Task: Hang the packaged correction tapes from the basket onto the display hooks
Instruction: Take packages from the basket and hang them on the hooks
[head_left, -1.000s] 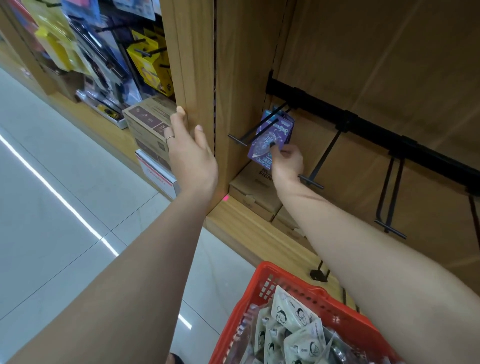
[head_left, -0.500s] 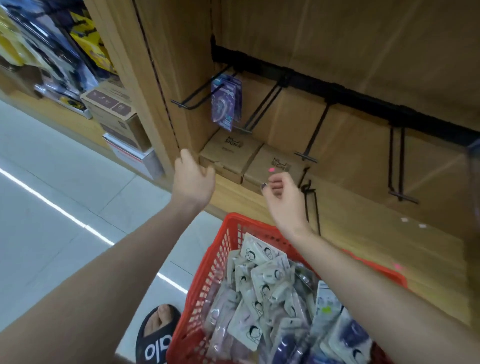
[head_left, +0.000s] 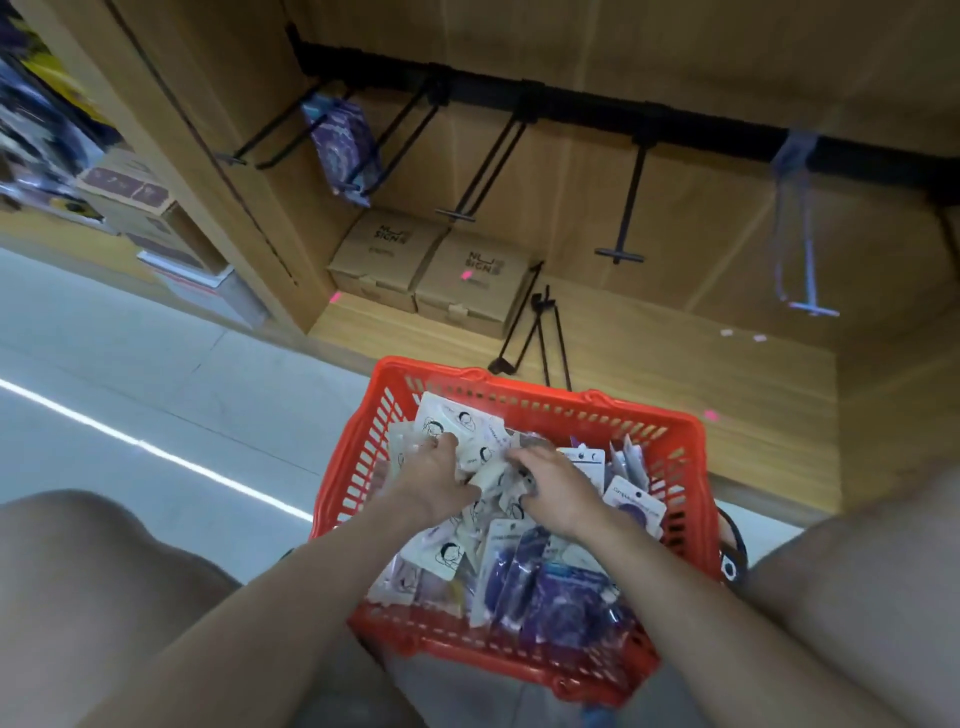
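Rummaged in basket (head_left: 358, 467), both hands (head_left: 434, 480) (head_left: 553, 486) among packets (head_left: 488, 483); grips unclear. Best singled one out by its hanging hole.

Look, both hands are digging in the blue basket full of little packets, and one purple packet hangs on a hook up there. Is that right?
Almost. The basket is red, not blue; the head view shows it. The rest holds: the left hand and right hand are both in among the packets, and one purple packet hangs on a hook.
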